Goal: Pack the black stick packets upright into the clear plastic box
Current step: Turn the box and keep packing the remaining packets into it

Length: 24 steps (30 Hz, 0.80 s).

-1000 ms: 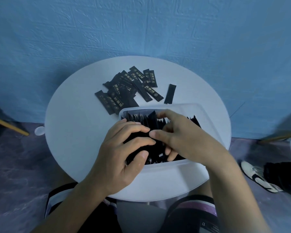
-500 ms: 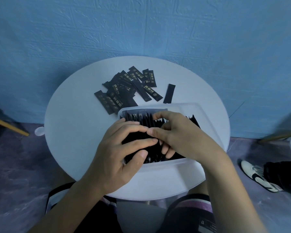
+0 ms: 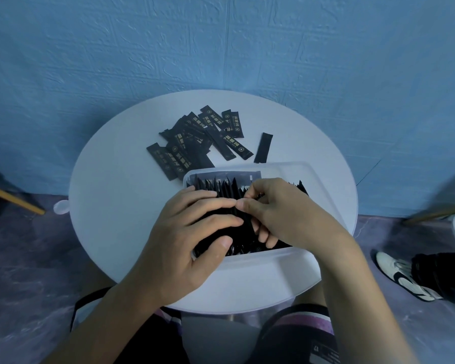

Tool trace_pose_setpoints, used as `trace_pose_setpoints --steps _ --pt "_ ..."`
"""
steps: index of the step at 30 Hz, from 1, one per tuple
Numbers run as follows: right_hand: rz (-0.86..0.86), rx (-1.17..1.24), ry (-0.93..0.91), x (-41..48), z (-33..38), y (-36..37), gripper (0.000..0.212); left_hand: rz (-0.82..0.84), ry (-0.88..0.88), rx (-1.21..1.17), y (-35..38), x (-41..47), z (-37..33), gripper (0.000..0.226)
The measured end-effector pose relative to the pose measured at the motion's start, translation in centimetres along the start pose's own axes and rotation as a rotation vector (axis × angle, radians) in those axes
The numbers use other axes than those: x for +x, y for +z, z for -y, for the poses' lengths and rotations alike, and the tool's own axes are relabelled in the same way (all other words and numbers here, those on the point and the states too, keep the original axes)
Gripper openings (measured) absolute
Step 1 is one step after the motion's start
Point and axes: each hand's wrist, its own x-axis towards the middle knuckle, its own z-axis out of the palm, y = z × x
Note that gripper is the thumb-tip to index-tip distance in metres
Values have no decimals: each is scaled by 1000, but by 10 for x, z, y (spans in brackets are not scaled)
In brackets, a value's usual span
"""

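Left hand: one, fingers curled over and thumb beneath, gripping a slanted bundle of upright packets in the box's 9 o'clock half.
Right hand: one, thumb and forefinger pinching packet tops mid-box.
Clear plastic box: one, at 5 o'clock on the single round table, densely filled; count unreadable.
Lone packet: one, flat, at 1 o'clock.
Loose pile: roughly a dozen, overlapping, at 12 o'clock.

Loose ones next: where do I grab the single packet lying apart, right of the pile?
From above, pinch the lone packet across its narrow width, at its far half. It lies flat on the table, both long edges free of the pile, but its near end sits close to the clear box rim, probably leaving less finger room.
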Motion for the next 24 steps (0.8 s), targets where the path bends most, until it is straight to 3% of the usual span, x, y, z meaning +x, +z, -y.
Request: trace_pose_setpoints --steps 6,16,24 --pt "-116 -223 -65 -12 1 4 27 -6 -6 1 2 0 0 34" --pt "-137 -304 -59 -4 8 5 29 -33 -7 -31 3 -1 0 33" --pt "-12 -146 -37 -15 2 -3 23 -40 -12 -38 4 -1 0 33"
